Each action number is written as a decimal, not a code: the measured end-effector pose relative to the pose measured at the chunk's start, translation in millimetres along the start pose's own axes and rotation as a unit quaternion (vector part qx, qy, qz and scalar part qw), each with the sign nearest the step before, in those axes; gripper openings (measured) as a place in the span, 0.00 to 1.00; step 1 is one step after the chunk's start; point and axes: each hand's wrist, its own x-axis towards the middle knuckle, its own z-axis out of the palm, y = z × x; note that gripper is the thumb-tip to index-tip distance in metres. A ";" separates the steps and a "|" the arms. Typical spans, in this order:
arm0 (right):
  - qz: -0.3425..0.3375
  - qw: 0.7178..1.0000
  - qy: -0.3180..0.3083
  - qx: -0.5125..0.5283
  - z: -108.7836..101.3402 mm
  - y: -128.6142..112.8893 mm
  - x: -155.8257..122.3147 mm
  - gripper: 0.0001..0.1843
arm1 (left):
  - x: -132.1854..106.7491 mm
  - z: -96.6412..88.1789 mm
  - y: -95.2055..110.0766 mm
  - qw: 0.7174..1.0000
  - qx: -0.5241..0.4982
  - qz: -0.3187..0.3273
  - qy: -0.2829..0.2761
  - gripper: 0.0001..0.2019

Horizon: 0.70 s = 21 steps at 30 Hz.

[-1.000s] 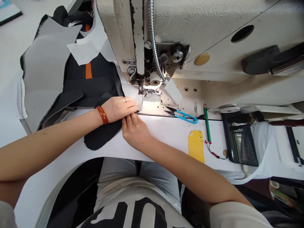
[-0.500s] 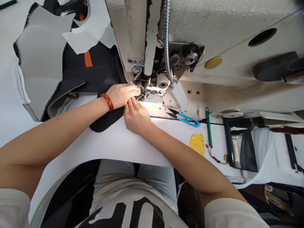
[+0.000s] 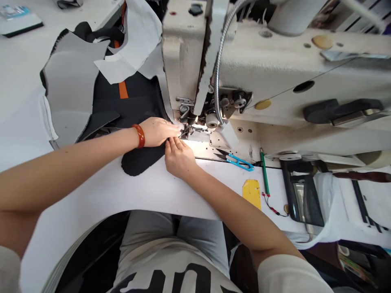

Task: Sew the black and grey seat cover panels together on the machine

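Under the lit presser foot (image 3: 187,130) of a large cream sewing machine (image 3: 256,77) lies a piece of black fabric (image 3: 142,160). My left hand (image 3: 157,132), with a reddish-brown bangle (image 3: 139,136) at the wrist, presses its closed fingers on the fabric just left of the foot. My right hand (image 3: 180,158) is closed on the near edge of the same fabric, its fingertips touching those of the left. The fabric's rounded end hangs out below my wrists on the white tabletop. What lies beneath my fingers is hidden.
Layered black and grey panels (image 3: 71,81) with an orange strip (image 3: 123,90) spread at the left. Blue thread snips (image 3: 240,161), a green pencil (image 3: 264,173) and a yellow card (image 3: 251,193) lie right of my hands. Farther right is a black-framed case (image 3: 301,193).
My view has tilted up, so more of the machine's top and the table behind shows. Both hands stay by the presser foot on the black fabric, with little visible movement.
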 end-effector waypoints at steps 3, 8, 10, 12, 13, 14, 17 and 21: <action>-0.001 0.999 0.035 -0.006 6.9 3.4 -2.7 0.24 | -30.9 -15.6 -65.8 0.996 0.030 -0.087 0.009 0.16; 0.018 0.997 0.063 -0.039 1.6 7.6 -0.6 0.18 | -151.9 10.5 -171.8 0.945 0.119 -0.288 0.101 0.29; 0.041 0.997 0.040 -0.045 -10.9 0.8 10.0 0.18 | -197.2 35.5 -178.4 0.933 0.131 -0.313 0.118 0.30; 0.057 0.997 0.023 -0.044 -25.9 -16.3 32.1 0.23 | -228.6 55.9 -165.3 0.923 0.131 -0.338 0.131 0.30; 0.050 0.998 0.026 -0.043 -32.7 -28.4 48.2 0.25 | -240.4 62.3 -153.6 0.919 0.130 -0.348 0.134 0.30; 0.038 0.998 0.036 -0.043 -38.2 -41.9 67.1 0.24 | -251.3 66.1 -139.4 0.916 0.127 -0.357 0.135 0.29; 0.010 0.994 0.075 -0.082 -45.0 -81.5 130.4 0.20 | -292.5 67.5 -90.4 0.915 0.102 -0.373 0.113 0.29; 0.043 0.996 0.059 -0.058 -43.5 -102.7 172.2 0.19 | -388.6 56.8 -42.8 0.900 0.042 -0.431 0.037 0.31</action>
